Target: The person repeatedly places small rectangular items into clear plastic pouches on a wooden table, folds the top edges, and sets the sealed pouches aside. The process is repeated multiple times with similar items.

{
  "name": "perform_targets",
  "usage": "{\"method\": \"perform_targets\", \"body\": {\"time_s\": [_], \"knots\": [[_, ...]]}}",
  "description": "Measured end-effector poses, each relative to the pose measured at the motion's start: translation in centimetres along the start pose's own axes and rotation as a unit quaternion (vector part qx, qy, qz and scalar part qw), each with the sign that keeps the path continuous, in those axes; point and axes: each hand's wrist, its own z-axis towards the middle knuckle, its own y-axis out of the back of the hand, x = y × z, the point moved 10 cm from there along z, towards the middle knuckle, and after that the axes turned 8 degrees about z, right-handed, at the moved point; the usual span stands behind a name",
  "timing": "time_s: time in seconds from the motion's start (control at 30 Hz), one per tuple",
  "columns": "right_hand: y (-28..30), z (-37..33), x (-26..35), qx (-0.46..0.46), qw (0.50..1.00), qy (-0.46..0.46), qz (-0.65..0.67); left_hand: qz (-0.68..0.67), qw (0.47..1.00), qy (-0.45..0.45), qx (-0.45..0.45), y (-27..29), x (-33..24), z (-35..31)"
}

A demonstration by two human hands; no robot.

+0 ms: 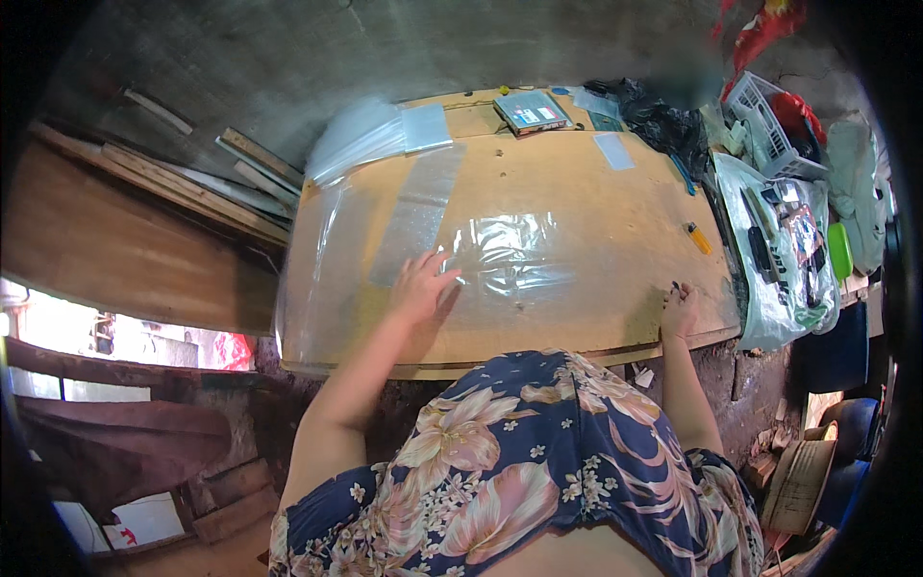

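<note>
My left hand (420,286) is open, its fingers apart, over the left edge of a clear plastic sheet (514,252) on the wooden tabletop. Whether the fingertips touch the sheet is hard to tell. Behind that hand a long clear plastic strip (415,207) lies slanting across the wood. Near the table's front right, my right hand (679,310) is closed, with a small dark thing showing at its fingers; its kind is too small to make out. A yellow lighter (699,238) lies just beyond the right hand.
Stacked clear plastic sheets (361,142) cover the far left corner. A flat box (531,112) sits at the back, near a black plastic bag (663,123). On the right are a plastic-covered surface with tools (764,252) and a white basket (764,120). Boards (183,192) lean at left.
</note>
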Motion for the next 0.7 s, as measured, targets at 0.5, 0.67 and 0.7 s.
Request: {"method": "perform_targets", "body": {"time_s": [0.5, 0.67, 0.7], "knots": [[-0.1, 0.6, -1.2, 0.006, 1.0, -0.006, -0.022, 0.037, 0.965, 0.25, 0.076, -2.5, 5.9, -3.4], [-0.2, 0.5, -0.3, 0.012, 1.0, 0.01, -0.021, 0.062, 0.972, 0.223, -0.042, -1.4, 5.0, -3.5], [0.0, 0.5, -0.4, 0.007, 1.0, 0.005, -0.023, 0.053, 0.974, 0.217, -0.033, -1.8, 4.9, -3.3]]}}
